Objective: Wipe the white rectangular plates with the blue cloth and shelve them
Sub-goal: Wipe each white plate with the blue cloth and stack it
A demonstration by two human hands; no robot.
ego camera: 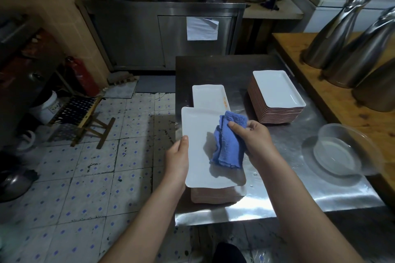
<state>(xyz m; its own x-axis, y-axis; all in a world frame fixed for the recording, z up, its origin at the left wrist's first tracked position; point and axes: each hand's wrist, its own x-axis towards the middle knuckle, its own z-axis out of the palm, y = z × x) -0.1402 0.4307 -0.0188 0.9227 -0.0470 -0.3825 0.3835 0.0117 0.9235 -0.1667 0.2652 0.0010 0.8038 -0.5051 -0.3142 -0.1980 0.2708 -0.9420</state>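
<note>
Head view. Left hand (177, 157) grips the left long edge of a white plate (197, 134), thumb lying on top of the rim, fingers hidden under it. The plate sits level just above a low stack (213, 197) at the near left of the steel tabletop (288, 190).

Right hand (255, 137) is curled around a bunched blue cloth (229, 142), thumb on top; the cloth lies on the plate's right half, touching it and hanging towards the near edge.

Beyond the held plate: another white plate (210, 96). Further right: a taller plate stack (277, 89). Near right: a clear bowl (337, 152).
</note>
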